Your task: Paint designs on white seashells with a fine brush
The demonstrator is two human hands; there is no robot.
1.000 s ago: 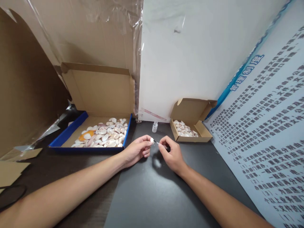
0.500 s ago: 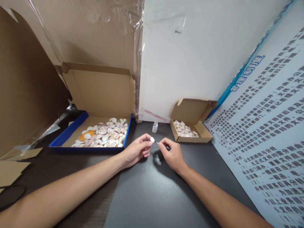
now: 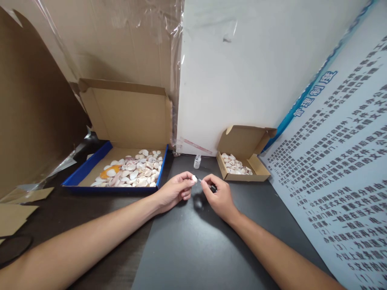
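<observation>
Between the thumb and fingers of my left hand is a small white seashell. My right hand pinches a small brush with a black cap-like handle, its thin dark tip at the shell's right edge. Whether the tip touches the shell is too small to tell. Just beyond both hands stands a small clear glass bottle with its top off, upright on the dark grey mat.
To the left lies an open blue-edged cardboard box with many shells and one orange piece. A smaller open cardboard box with shells sits at the right. Cardboard, a white panel and a printed poster enclose the table.
The brush tip has shifted slightly up and left along the shell's edge, with a small tilt of my right fingers. My left hand stays almost still, the shell turned a little.
</observation>
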